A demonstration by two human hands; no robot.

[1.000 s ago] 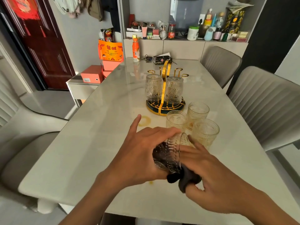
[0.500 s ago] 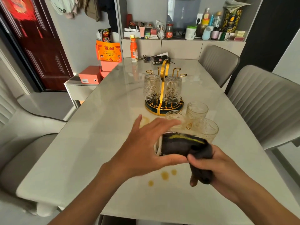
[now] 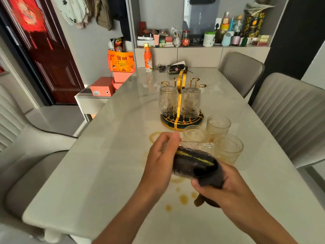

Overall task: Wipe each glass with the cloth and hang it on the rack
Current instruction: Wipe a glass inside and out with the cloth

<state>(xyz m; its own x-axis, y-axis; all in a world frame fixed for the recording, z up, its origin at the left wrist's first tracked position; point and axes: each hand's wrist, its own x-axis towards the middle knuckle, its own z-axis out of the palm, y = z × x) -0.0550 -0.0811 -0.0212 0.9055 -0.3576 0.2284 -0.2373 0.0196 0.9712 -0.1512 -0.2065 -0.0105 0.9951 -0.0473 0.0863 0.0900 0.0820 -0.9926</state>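
On the table (image 3: 105, 173), the rack (image 3: 182, 118) was the landmark: two glasses (image 3: 168, 101) hung on it, three more (image 3: 218, 124) stood just in front. Nearer still, the left hand (image 3: 158, 161) gripped a glass (image 3: 191, 148) on its side while the right hand (image 3: 223, 187) clutched the cloth (image 3: 195, 161) against it. Wiping looked underway; next, probably inverting the glass onto a free hook.

Table (image 3: 109, 164), rack (image 3: 182, 118), glasses (image 3: 218, 124), perhaps stains (image 3: 183, 199)

The cloth (image 3: 198, 162) covers much of the held glass (image 3: 193, 147); the right hand's (image 3: 228, 187) fingertips seem buried beneath it.
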